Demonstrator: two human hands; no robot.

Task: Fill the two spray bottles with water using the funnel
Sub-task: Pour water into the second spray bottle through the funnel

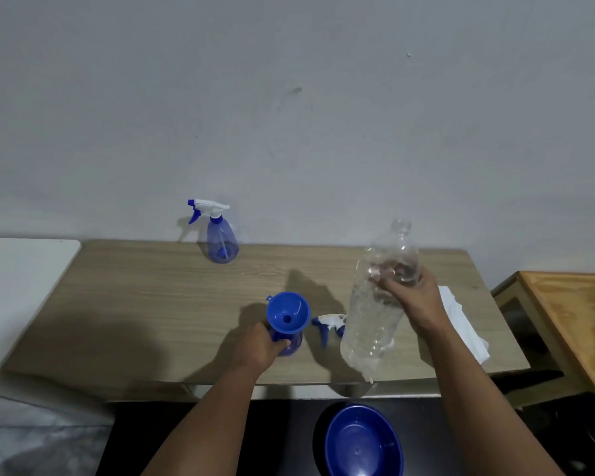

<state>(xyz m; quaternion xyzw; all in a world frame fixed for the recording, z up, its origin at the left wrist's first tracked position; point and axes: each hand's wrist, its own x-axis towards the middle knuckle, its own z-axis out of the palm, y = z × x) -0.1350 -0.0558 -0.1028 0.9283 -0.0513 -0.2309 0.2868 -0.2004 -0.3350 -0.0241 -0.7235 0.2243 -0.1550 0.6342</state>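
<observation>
Head view: the open spray bottle (287, 340) near the front of the desk (145, 304) is gripped by the left hand (259, 345), the blue funnel (288, 312) seated in its neck, while the clear water bottle (378, 304) is held upright, fingers of the right hand (413, 297) wrapped round it. Pouring is judged not yet begun; next, its mouth must be tipped over the funnel. The second spray bottle (220, 240), capped, is left by the wall.

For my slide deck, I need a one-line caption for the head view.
Left hand steadies funnel-topped spray bottle; right hand holds clear water bottle upright.
</observation>
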